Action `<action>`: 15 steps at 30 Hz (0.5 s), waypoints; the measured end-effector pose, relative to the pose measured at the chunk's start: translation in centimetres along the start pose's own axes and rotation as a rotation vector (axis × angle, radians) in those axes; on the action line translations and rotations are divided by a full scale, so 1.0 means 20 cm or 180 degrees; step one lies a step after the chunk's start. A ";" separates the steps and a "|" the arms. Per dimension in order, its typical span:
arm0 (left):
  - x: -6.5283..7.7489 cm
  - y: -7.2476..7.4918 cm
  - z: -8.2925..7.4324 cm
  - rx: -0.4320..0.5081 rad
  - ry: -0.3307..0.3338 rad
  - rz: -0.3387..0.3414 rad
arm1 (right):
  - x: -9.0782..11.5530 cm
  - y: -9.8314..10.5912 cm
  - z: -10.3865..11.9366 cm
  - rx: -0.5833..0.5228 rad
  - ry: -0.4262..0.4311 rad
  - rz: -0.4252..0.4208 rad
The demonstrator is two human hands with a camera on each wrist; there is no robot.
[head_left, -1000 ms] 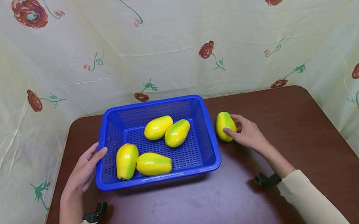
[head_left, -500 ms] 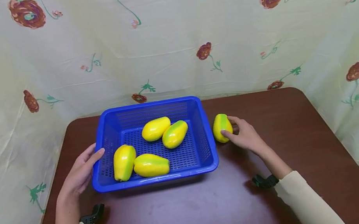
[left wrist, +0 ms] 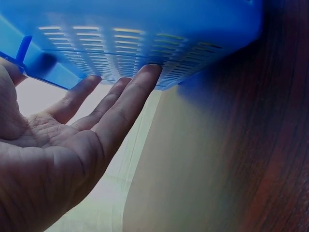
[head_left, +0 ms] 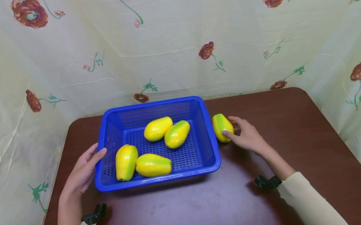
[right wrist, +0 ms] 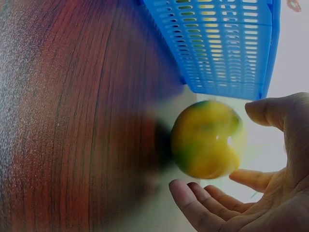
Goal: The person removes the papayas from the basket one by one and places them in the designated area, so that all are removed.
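My left hand [head_left: 82,170] is at the left side of a blue plastic basket [head_left: 159,178], its thumb over the rim and its fingertips against the slotted outer wall [left wrist: 125,48]. Several glossy yellow-green papayas lie inside, one [head_left: 126,162] near that hand. Just outside the basket's right wall, another papaya [head_left: 221,127] sits on the table. Around its right side curves my right hand [head_left: 246,133], thumb toward the near side. In the right wrist view this papaya [right wrist: 207,140] lies between the spread thumb and relaxed fingers, an index fingertip right at its surface.
The basket stands on a dark brown wooden table [head_left: 183,215], close to its back edge. A pale curtain [head_left: 167,31] with painted flowers hangs behind and along both sides. Each wrist wears a black band [head_left: 267,182].
The papaya by my right hand has shifted slightly left, closer to the basket, and turned a little. My right hand has moved slightly with it. My left hand stays at the basket.
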State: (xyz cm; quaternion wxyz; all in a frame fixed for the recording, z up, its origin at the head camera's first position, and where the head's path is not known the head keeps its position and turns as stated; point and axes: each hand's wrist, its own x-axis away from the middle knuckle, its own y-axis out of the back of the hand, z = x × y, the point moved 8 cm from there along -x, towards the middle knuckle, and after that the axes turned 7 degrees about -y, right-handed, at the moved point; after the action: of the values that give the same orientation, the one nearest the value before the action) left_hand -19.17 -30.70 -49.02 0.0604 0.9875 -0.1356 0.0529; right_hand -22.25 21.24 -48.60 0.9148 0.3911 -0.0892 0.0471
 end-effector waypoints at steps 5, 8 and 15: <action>0.00 0.00 -0.01 0.0013 -0.0010 -0.0019 | 0.01 0.01 0.02 0.0046 0.0036 -0.0055; 0.00 0.00 -0.01 0.0019 -0.0004 -0.0034 | 0.02 0.03 0.04 0.0146 0.0056 -0.0100; 0.00 0.01 0.00 0.0012 0.0042 -0.0075 | 0.05 0.08 0.10 0.0239 0.0161 -0.0158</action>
State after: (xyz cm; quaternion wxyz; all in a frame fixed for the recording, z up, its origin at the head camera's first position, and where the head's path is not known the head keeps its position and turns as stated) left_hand -19.19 -30.82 -48.91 0.0601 0.9888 -0.1233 0.0591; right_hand -21.77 21.03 -45.92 0.9023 0.4259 -0.0545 0.0375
